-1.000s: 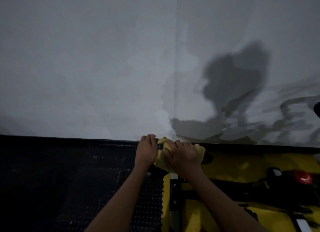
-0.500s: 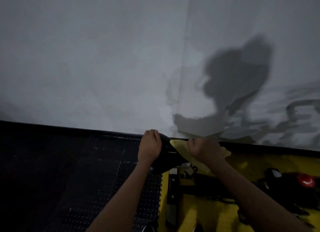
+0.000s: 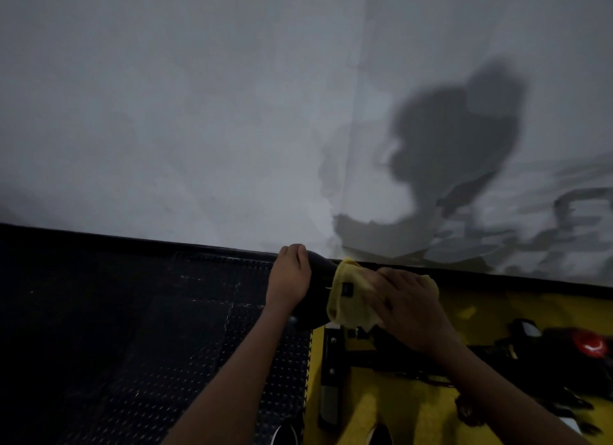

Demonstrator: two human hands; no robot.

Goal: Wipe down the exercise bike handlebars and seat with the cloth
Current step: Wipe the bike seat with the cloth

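The black bike seat [image 3: 320,278] lies level just below the wall's base, dim in the low light. My left hand [image 3: 288,275] grips its left end, fingers curled over the top. A yellow cloth [image 3: 346,297] with a small dark tag is draped over the seat to the right of that hand. My right hand [image 3: 409,307] lies on the cloth and wraps it against the seat, thumb underneath. The handlebars are not clearly visible.
The grey wall [image 3: 232,112] rises close behind the seat, with my shadow on it. Black studded floor mats [image 3: 132,328] lie to the left and yellow mats [image 3: 481,307] to the right. Dark bike frame parts [image 3: 331,371] and a red knob [image 3: 593,348] sit below right.
My right hand slid the cloth rightward away from the left hand, then back left along the seat. My left hand kept its grip on the seat's end.
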